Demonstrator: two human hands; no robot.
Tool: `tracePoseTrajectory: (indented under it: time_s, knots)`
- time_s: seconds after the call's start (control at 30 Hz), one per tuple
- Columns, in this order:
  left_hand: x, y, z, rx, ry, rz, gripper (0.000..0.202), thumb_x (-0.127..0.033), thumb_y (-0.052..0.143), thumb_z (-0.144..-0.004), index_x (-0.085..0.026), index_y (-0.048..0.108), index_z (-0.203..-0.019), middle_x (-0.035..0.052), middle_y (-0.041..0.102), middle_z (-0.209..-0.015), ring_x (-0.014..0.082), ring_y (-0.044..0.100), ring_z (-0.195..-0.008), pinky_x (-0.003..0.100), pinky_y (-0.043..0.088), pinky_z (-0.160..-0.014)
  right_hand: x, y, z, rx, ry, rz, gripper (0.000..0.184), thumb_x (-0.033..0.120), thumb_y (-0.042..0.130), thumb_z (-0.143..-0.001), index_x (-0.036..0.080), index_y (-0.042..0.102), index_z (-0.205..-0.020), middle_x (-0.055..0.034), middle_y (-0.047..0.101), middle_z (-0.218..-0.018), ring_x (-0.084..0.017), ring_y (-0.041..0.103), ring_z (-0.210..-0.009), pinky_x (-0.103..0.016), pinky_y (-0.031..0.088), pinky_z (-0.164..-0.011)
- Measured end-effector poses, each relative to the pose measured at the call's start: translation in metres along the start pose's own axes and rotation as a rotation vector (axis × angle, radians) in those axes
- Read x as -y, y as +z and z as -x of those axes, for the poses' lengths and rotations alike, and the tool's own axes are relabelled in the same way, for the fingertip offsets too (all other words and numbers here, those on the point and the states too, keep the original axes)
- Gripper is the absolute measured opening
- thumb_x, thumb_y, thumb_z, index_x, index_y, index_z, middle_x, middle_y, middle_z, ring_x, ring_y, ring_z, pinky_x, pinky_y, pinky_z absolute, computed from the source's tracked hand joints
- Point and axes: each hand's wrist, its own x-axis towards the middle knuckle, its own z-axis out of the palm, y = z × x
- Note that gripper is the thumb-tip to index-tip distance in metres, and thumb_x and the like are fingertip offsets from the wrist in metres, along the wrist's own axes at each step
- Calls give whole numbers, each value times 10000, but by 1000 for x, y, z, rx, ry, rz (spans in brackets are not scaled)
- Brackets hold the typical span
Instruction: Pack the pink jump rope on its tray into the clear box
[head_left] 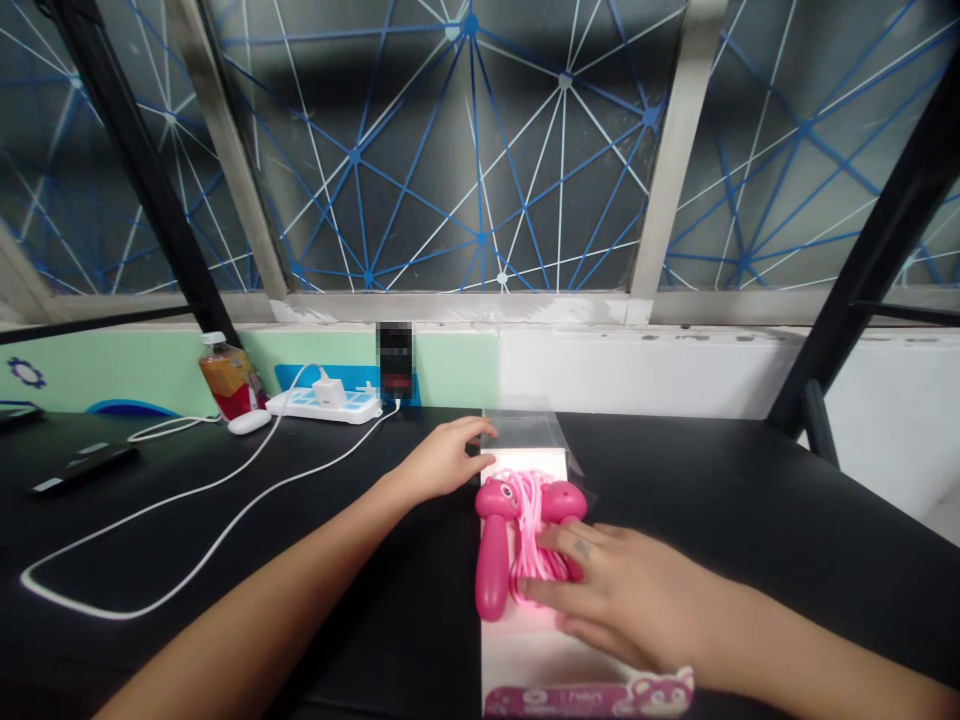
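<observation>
The left hand (442, 462) curls over the edge of a clear plastic sleeve (523, 437), though whether it grips is hard to tell. The right hand (626, 600) lies open, its fingers (566, 590) spread over a pink skipping rope (532, 530), which sits directly beneath them, unwrapped on a white card (517, 640).

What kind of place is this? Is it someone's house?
It looks more like a workroom or office than a home. A long black table holds a white power strip with a charger plugged in, and a computer mouse lies close by.
</observation>
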Motion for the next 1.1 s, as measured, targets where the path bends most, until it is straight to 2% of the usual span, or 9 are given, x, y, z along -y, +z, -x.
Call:
tracePoseTrajectory:
  time_s: [0.1, 0.23, 0.4, 0.53, 0.63, 0.8, 0.97, 1.1]
  knots:
    - [-1, -1, 0, -13, -8, -21, 259, -261, 626, -831, -227, 665, -1084, 49, 606, -1309, 179, 674, -915, 295, 552, -842, -2, 3, 1, 17, 8, -9, 430, 336, 509, -964, 326, 494, -1393, -117, 605, -1218, -272, 625, -988, -396, 522, -774]
    - [-2, -6, 3, 43, 12, 0, 293, -222, 581, -836, -228, 668, -1116, 55, 574, -1365, 190, 672, -998, 284, 547, -861, -4, 3, 1, 30, 58, -16, 426, 341, 507, -965, 349, 493, -1390, -112, 595, -1258, -277, 645, -988, -423, 538, -793]
    - [-9, -7, 9, 49, 42, -24, 293, -202, 568, -836, -222, 674, -1109, 64, 578, -1359, 183, 676, -985, 298, 539, -892, -11, 9, 1, 22, 116, -65, 414, 319, 507, -951, 354, 522, -1363, -106, 591, -1262, -299, 631, -1042, -452, 540, -819]
    - [-16, -2, 14, 44, 60, -41, 311, -184, 547, -849, -205, 661, -1138, 77, 579, -1348, 204, 626, -1127, 294, 538, -916, -17, 16, 2, 7, 148, -48, 390, 309, 503, -944, 331, 554, -1330, -120, 602, -1218, -301, 637, -1009, -448, 547, -785]
    - [-21, -1, 17, 62, 62, -64, 327, -176, 526, -862, -201, 636, -1168, 80, 559, -1363, 208, 606, -1161, 282, 552, -889, -19, 18, 1, -4, 150, -36, 362, 314, 488, -953, 317, 565, -1307, -122, 593, -1233, -291, 634, -1020, -432, 544, -800]
    - [-29, -2, 21, 84, 65, -116, 318, -168, 466, -897, -218, 603, -1180, 68, 521, -1392, 208, 615, -1136, 309, 539, -914, -14, 21, -2, -26, 149, 99, 439, 333, 517, -946, 257, 481, -1377, -128, 606, -1166, -268, 643, -926, -403, 552, -743]
    - [-36, -3, 22, 100, 77, -143, 304, -167, 445, -907, -215, 588, -1170, 67, 537, -1370, 214, 616, -1125, 316, 527, -916, -2, 16, -9, -24, 72, 270, 449, 270, 564, -929, 328, 483, -1366, -121, 617, -1096, -262, 632, -898, -337, 519, -662]
    - [-39, -3, 23, 113, 91, -167, 304, -168, 421, -922, -215, 578, -1178, 71, 541, -1370, 223, 612, -1133, 332, 518, -925, -2, 13, -11, -33, 76, 264, 378, 322, 540, -943, 329, 522, -1321, -95, 628, -1021, -249, 634, -855, -311, 504, -608]
